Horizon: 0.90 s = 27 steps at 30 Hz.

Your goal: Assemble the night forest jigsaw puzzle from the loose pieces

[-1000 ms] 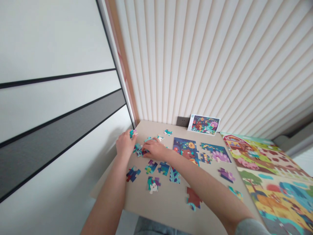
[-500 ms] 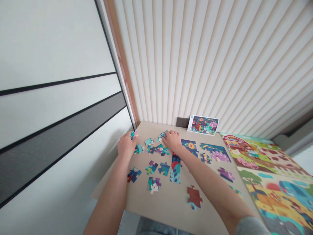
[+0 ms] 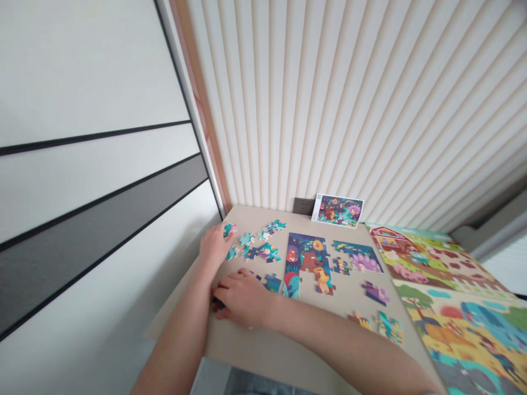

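My left hand (image 3: 216, 248) is at the far left of the table, its thumb and fingers closed around a teal and pink jigsaw piece (image 3: 229, 229). Crossing in front of it, my right hand (image 3: 242, 298) has curled its fingers down over a dark blue jigsaw piece (image 3: 218, 303), which is mostly covered. A partly joined puzzle (image 3: 307, 260) with a brown bear lies right of centre. Several loose teal pieces (image 3: 267, 252) are between my left hand and that section. Another blue piece (image 3: 272, 282) sits just beyond my right hand.
A picture card (image 3: 337, 210) leans on the pleated wall beside a socket (image 3: 303, 206). A second joined section (image 3: 366, 258), a purple piece (image 3: 375, 292) and a teal-yellow piece (image 3: 390, 327) lie to the right. Farm and animal puzzles (image 3: 465, 329) cover the right side. A white panel (image 3: 164, 247) borders the left.
My right hand has moved from the upper middle toward me and left, onto the dark blue piece. The joined bear section is now uncovered. My left hand keeps its piece in about the same place.
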{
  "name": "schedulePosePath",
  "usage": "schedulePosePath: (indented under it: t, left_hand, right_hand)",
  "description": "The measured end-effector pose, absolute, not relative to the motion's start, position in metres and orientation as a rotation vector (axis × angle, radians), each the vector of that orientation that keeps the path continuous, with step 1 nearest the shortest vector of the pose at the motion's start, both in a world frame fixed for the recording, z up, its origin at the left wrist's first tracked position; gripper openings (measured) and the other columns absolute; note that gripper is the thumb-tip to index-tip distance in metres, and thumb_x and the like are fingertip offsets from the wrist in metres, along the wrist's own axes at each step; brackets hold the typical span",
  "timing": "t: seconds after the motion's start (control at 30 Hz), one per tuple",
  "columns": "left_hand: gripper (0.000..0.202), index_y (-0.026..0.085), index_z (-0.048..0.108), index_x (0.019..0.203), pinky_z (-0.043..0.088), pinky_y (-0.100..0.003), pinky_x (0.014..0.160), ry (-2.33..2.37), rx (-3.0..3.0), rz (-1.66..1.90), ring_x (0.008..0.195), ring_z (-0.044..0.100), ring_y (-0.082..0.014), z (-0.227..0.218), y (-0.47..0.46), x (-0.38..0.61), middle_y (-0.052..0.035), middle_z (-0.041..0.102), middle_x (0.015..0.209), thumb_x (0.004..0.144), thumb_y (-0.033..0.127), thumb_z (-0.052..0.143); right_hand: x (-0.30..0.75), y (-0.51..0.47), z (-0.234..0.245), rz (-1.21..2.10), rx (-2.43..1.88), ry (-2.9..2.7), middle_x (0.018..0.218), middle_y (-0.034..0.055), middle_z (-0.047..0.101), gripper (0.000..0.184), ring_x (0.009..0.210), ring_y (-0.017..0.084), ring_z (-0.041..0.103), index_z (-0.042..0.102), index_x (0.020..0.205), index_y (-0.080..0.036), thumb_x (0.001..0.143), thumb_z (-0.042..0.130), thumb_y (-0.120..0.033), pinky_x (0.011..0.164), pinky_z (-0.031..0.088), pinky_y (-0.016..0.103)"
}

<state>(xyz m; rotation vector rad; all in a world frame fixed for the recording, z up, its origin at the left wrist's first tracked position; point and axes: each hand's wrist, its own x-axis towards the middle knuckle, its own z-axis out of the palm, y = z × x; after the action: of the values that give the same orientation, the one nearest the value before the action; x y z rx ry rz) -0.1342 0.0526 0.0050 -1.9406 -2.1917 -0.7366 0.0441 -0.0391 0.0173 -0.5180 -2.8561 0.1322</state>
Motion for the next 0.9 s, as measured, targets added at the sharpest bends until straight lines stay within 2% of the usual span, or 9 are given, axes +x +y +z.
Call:
schedulePosePath:
  t: [0.1, 0.2, 0.37, 0.53, 0.63, 0.7, 0.8, 0.9]
  left_hand:
    - [0.042, 0.017, 0.061, 0.131, 0.050, -0.037, 0.097, -2.152, -2.025, -0.722, 0.114, 0.066, -0.0283, 0.000, 0.057, -0.129, -0.0134, 0.071, 0.123, 0.101, 0.044, 0.049]
    - [0.044, 0.016, 0.061, 0.133, 0.049, -0.038, 0.101, -2.105, -2.116, -0.693, 0.118, 0.065, -0.0289, -0.006, 0.060, -0.123, -0.0135, 0.071, 0.125, 0.100, 0.044, 0.049]
    - [0.046, 0.018, 0.059, 0.136, 0.048, -0.037, 0.103, -2.059, -2.204, -0.648, 0.119, 0.065, -0.0280, -0.014, 0.058, -0.107, -0.0118, 0.072, 0.125, 0.099, 0.045, 0.051]
    - [0.046, 0.021, 0.057, 0.138, 0.049, -0.040, 0.097, -2.006, -2.236, -0.500, 0.116, 0.065, -0.0300, -0.013, 0.047, -0.082, -0.0119, 0.071, 0.124, 0.102, 0.047, 0.047]
    - [0.044, 0.021, 0.057, 0.137, 0.051, -0.043, 0.093, -1.963, -2.234, -0.465, 0.112, 0.066, -0.0319, -0.008, 0.040, -0.067, -0.0126, 0.072, 0.119, 0.103, 0.046, 0.046]
    - [0.045, 0.021, 0.057, 0.138, 0.051, -0.046, 0.095, -1.910, -2.237, -0.511, 0.115, 0.065, -0.0332, -0.003, 0.036, -0.056, -0.0135, 0.070, 0.122, 0.102, 0.046, 0.049]
    - [0.047, 0.022, 0.053, 0.143, 0.049, -0.049, 0.104, -1.701, -2.386, -0.713, 0.125, 0.060, -0.0324, 0.006, 0.025, -0.034, -0.0137, 0.066, 0.132, 0.102, 0.044, 0.052]
    - [0.052, 0.028, 0.043, 0.152, 0.048, -0.045, 0.111, -1.376, -2.775, -0.880, 0.129, 0.060, -0.0265, 0.012, 0.005, -0.004, -0.0103, 0.063, 0.138, 0.103, 0.038, 0.053]
  right_hand:
    - [0.049, -0.039, 0.024, -0.031, -0.544, -2.862, 0.100, 0.0102, 0.070, 0.046, 0.097, 0.029, 0.064, 0.069, 0.105, -0.017, 0.090, 0.068, -0.060, 0.086, 0.048, 0.044]
    - [0.062, -0.040, 0.038, -0.133, -0.529, -2.843, 0.101, 0.0115, 0.068, 0.053, 0.092, 0.029, 0.064, 0.067, 0.108, -0.014, 0.089, 0.067, -0.063, 0.090, 0.047, 0.048]
    - [0.131, -0.040, 0.056, -0.081, -0.723, -2.762, 0.102, 0.0108, 0.066, 0.062, 0.093, 0.028, 0.063, 0.067, 0.113, -0.014, 0.090, 0.060, -0.072, 0.093, 0.047, 0.047]
    - [0.227, -0.039, 0.053, 0.184, -1.076, -2.446, 0.110, 0.0098, 0.065, 0.046, 0.105, 0.028, 0.063, 0.071, 0.115, -0.021, 0.090, 0.071, -0.059, 0.100, 0.047, 0.044]
    - [0.262, -0.038, 0.044, 0.440, -1.224, -2.108, 0.115, 0.0093, 0.063, 0.038, 0.102, 0.023, 0.065, 0.070, 0.120, -0.023, 0.093, 0.068, -0.051, 0.092, 0.052, 0.037]
    - [0.270, -0.036, 0.038, 0.556, -1.274, -1.899, 0.111, 0.0079, 0.064, 0.036, 0.095, 0.021, 0.066, 0.071, 0.114, -0.022, 0.092, 0.069, -0.051, 0.086, 0.053, 0.033]
    - [0.266, -0.032, 0.027, 0.748, -1.335, -1.672, 0.094, 0.0036, 0.067, 0.039, 0.077, 0.017, 0.062, 0.069, 0.104, -0.020, 0.090, 0.070, -0.056, 0.070, 0.051, 0.029]
    - [0.255, -0.030, 0.019, 1.007, -1.340, -1.559, 0.075, -0.0016, 0.063, 0.042, 0.062, 0.014, 0.056, 0.066, 0.097, -0.018, 0.089, 0.069, -0.059, 0.056, 0.044, 0.025]
